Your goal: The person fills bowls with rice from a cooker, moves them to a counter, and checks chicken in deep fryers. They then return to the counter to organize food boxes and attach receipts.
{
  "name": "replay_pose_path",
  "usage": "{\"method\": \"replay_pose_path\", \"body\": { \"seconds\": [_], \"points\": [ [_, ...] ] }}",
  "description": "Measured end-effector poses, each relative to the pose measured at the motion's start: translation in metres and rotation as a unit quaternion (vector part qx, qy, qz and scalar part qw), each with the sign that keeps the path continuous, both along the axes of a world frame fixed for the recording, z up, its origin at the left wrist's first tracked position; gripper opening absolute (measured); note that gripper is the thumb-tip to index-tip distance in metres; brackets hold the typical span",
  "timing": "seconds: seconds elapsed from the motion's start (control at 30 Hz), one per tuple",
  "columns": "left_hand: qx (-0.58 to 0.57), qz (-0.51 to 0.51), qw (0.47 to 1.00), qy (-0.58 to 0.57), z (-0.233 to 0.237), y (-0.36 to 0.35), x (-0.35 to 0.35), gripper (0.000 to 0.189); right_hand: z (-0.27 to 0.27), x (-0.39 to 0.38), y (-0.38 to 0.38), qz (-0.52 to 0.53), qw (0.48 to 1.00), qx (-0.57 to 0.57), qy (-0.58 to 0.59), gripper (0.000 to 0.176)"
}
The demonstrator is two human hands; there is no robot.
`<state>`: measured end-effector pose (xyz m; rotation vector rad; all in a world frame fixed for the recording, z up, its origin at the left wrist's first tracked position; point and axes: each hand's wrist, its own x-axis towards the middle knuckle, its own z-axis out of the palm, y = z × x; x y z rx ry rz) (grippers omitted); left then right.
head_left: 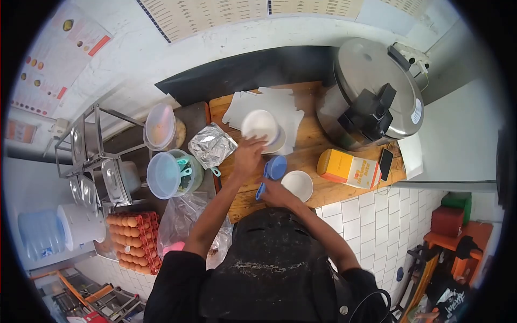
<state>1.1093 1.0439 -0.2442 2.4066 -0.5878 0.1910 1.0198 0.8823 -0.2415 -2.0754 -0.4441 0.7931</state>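
A stack of white bowls (260,123) stands on white paper on the wooden table. My left hand (250,153) grips the near rim of the stack, its fingertips partly over the edge. Closed around the handle of a blue scoop (276,167) is my right hand (276,194), just in front of the table's near edge. The scoop's head points away from me, below the bowls. Beside my right hand sits a separate white bowl (297,186), with nothing visible inside.
A large steel cooker (371,91) stands at right, near a yellow-orange carton (347,168) and a phone (386,164). To the left are a foil-covered item (212,145), plastic tubs (163,175), steel pans (119,180) and red egg trays (149,237). A person's hand (431,315) shows at lower right.
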Motion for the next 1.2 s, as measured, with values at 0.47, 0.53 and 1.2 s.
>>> {"method": "replay_pose_path", "body": {
  "seconds": [0.47,0.53,1.2],
  "points": [
    [-0.195,0.283,0.939,-0.013,0.011,0.053,-0.16,0.015,-0.027,-0.006,0.011,-0.252,0.968,-0.002,0.002,0.014],
    [-0.121,0.28,0.952,0.02,-0.016,0.048,-0.176,0.015,0.011,-0.013,-0.017,-0.23,0.972,0.022,-0.038,0.014],
    [0.088,0.154,0.98,0.086,-0.03,-0.007,-0.285,0.037,0.201,0.009,-0.217,-0.337,0.795,0.165,-0.476,0.048]
  ]
}}
